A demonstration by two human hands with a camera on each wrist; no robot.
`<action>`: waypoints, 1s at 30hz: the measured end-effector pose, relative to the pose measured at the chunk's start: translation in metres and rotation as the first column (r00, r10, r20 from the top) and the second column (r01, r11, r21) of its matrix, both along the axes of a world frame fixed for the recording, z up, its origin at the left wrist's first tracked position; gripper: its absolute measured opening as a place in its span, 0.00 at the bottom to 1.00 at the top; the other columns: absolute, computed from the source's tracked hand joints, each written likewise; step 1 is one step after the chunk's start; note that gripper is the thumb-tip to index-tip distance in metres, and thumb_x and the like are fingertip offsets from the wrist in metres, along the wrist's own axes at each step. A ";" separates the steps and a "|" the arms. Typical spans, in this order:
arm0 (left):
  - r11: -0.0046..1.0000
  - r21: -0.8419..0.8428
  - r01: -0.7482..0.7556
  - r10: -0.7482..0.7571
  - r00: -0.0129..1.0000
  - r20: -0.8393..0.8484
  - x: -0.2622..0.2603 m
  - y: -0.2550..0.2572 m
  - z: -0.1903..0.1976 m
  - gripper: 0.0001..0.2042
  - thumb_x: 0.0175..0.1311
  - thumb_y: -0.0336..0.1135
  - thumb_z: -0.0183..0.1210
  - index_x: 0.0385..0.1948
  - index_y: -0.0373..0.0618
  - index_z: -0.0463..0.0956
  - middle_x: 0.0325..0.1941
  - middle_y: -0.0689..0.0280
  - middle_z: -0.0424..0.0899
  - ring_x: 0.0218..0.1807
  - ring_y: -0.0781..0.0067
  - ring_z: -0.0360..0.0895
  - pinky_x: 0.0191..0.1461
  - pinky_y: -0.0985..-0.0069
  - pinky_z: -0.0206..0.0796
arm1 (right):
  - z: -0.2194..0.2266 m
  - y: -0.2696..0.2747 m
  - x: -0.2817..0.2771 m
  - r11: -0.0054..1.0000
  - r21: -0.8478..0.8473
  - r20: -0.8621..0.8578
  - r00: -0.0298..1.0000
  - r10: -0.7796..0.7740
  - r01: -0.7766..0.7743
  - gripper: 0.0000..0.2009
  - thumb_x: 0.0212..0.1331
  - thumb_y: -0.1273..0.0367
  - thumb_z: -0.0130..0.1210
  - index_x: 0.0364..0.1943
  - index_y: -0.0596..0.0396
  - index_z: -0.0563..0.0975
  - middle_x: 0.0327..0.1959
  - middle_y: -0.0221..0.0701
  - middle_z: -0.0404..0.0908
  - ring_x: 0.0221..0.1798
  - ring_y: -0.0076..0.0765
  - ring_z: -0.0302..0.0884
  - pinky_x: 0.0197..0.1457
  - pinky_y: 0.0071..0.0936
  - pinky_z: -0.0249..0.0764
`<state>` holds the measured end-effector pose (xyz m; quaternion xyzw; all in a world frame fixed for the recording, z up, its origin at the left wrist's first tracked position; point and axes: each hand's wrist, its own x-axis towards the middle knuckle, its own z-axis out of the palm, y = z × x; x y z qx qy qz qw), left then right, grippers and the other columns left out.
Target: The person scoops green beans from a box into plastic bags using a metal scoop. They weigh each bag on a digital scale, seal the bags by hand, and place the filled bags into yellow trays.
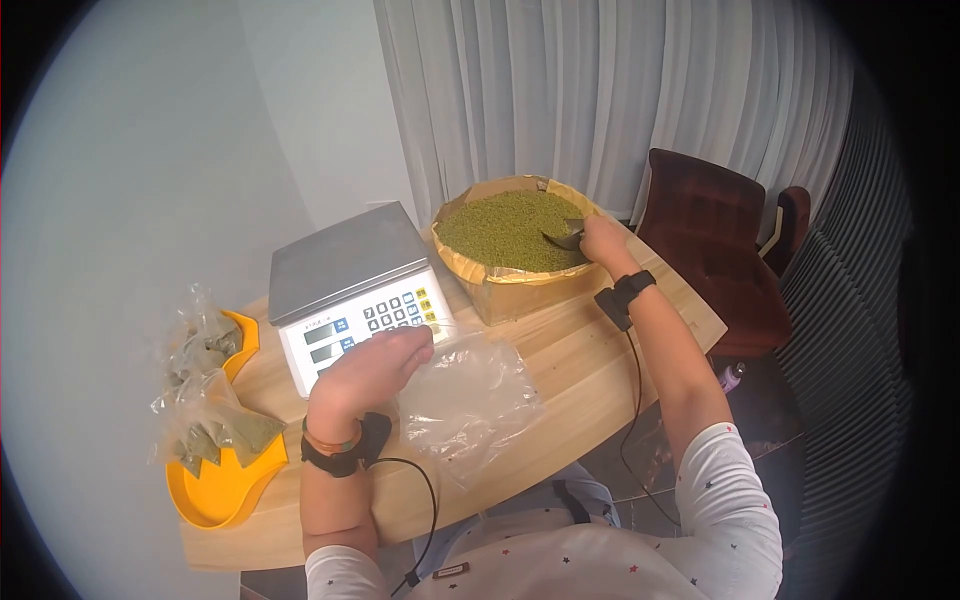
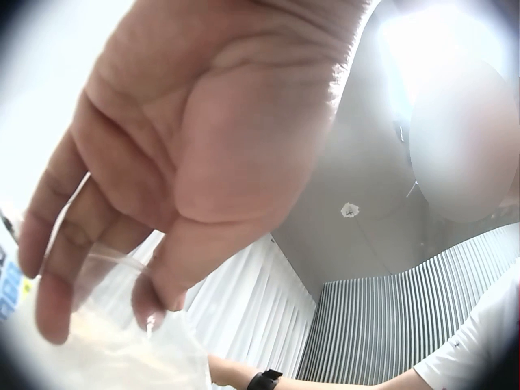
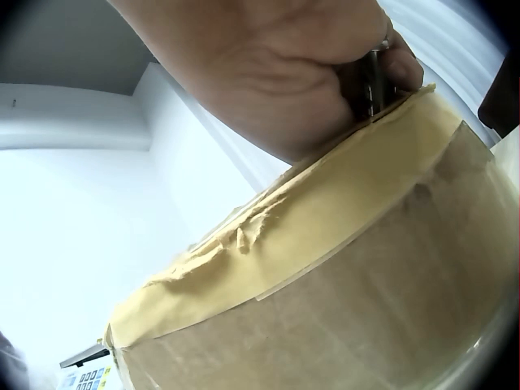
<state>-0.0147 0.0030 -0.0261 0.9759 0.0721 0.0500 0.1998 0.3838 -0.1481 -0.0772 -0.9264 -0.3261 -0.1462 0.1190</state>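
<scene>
My left hand (image 1: 368,368) pinches the top of a clear plastic bag (image 1: 468,400) in front of the scale. In the left wrist view, the bag's film (image 2: 122,357) hangs between the thumb and fingers. At the far side of the table, my right hand (image 1: 604,244) grips a dark scoop (image 1: 566,241), its blade at the surface of small green grains (image 1: 505,225). These fill a cardboard box (image 1: 515,298) with a yellowish, taped rim. From the right wrist, the box wall (image 3: 341,284) hides the blade, and a shiny bit of handle shows by the fingers.
A white digital scale (image 1: 345,262) with a grey pan stands left of the box. Two yellow trays (image 1: 225,495) at the table's left hold filled clear bags (image 1: 222,425). A dark red chair (image 1: 705,240) stands beyond the right edge. Cables run from both wrists.
</scene>
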 end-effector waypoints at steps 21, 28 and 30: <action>0.993 -0.024 0.116 -0.113 0.987 0.115 0.000 0.010 -0.003 0.08 0.66 0.35 0.58 0.37 0.39 0.78 0.38 0.58 0.81 0.43 0.52 0.77 0.47 0.64 0.69 | -0.023 -0.016 -0.008 0.866 0.475 0.094 0.988 0.124 -0.154 0.08 0.64 0.70 0.54 0.43 0.56 0.80 0.45 0.42 0.80 0.49 0.56 0.77 0.49 0.47 0.72; 0.989 -0.025 0.145 -0.138 0.974 0.179 0.004 0.018 -0.013 0.07 0.66 0.34 0.56 0.36 0.42 0.80 0.38 0.58 0.81 0.45 0.51 0.77 0.49 0.63 0.68 | -0.007 -0.022 -0.016 0.785 0.521 0.035 0.928 0.371 -0.334 0.10 0.63 0.71 0.57 0.46 0.58 0.80 0.41 0.42 0.81 0.45 0.49 0.79 0.49 0.38 0.72; 0.992 -0.012 0.128 -0.124 0.977 0.173 0.004 0.018 -0.013 0.07 0.66 0.34 0.55 0.37 0.42 0.80 0.38 0.58 0.80 0.45 0.52 0.77 0.48 0.62 0.68 | 0.004 -0.026 -0.032 0.726 0.550 -0.059 0.848 0.527 -0.413 0.11 0.63 0.72 0.57 0.47 0.62 0.79 0.39 0.41 0.81 0.42 0.44 0.78 0.49 0.33 0.71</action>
